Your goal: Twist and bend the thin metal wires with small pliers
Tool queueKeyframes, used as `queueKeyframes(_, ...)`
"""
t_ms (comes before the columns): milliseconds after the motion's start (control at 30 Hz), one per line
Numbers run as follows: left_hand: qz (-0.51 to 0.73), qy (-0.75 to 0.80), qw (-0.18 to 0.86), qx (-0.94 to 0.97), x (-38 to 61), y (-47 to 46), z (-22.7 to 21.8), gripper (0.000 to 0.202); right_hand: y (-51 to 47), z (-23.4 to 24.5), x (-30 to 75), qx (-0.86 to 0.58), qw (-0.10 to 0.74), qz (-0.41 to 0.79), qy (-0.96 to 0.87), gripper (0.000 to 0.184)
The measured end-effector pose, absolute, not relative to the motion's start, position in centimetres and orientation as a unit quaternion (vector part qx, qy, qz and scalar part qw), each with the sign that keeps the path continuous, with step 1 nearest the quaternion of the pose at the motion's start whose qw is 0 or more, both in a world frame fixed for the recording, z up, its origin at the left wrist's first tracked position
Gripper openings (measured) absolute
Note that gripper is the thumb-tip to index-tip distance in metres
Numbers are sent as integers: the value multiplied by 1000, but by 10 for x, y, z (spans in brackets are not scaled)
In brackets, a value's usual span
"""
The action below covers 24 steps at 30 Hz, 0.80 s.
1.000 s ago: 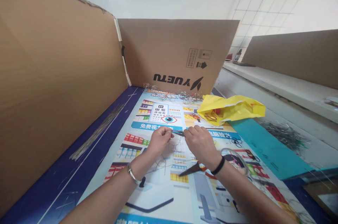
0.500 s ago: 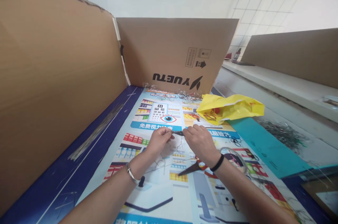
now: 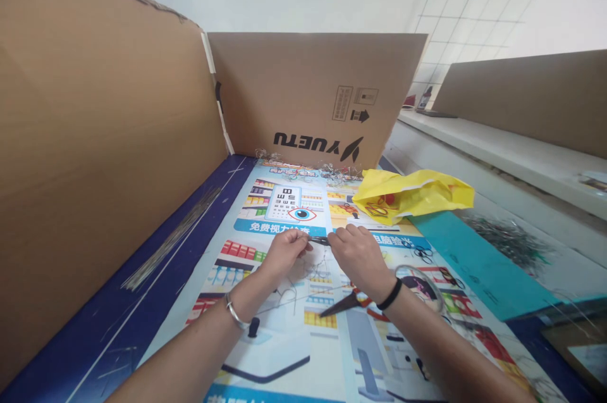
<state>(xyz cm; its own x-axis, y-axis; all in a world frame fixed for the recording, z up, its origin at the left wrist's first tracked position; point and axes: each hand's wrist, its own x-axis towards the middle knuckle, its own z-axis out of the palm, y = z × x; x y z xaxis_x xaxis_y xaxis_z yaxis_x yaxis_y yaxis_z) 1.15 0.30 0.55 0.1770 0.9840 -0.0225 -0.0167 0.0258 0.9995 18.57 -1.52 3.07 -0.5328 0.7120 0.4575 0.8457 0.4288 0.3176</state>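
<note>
Both my hands meet above the poster [image 3: 265, 352] in the middle of the table. A short, dark, slender metal piece [image 3: 319, 240] bridges the gap between them; its kind is hard to make out. The curled fingers of my right hand [image 3: 355, 257] wrap around its right end, hiding the rest. At its left end, the thumb and fingers of my left hand [image 3: 288, 254] pinch together. Thin bent wire [image 3: 287, 294] shows below the hands. Scissors [image 3: 342, 305] with dark blades and orange-red handles lie beside my right wrist, partly covered by it.
Tall cardboard panels stand at the left [image 3: 104, 118] and the back [image 3: 294, 86]. A yellow bag [image 3: 427, 194] lies at the right, near a teal strip [image 3: 478, 267] and a heap of wire pieces [image 3: 507, 241]. Straight wires [image 3: 173, 238] lie along the left.
Almost nothing differs. Both hands keep their place and their grip, with only a very slight shift of the view.
</note>
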Motion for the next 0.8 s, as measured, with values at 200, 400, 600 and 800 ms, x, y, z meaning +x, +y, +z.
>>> queueKeyframes(200,451,470,543,530,13,6,2,20,-16,31,184,-485,127,-250,-828,12)
queueKeyframes(400,459,470,542,525,13,5,3,16,-19,34,182,-507,112,-222,-825,12)
queueKeyframes(600,452,477,526,540,14,4,4,18,-21,38,179,-524,104,-216,-817,11)
queueKeyframes(800,446,461,515,568,12,5,3,21,-21,45,182,-484,95,-234,-838,11)
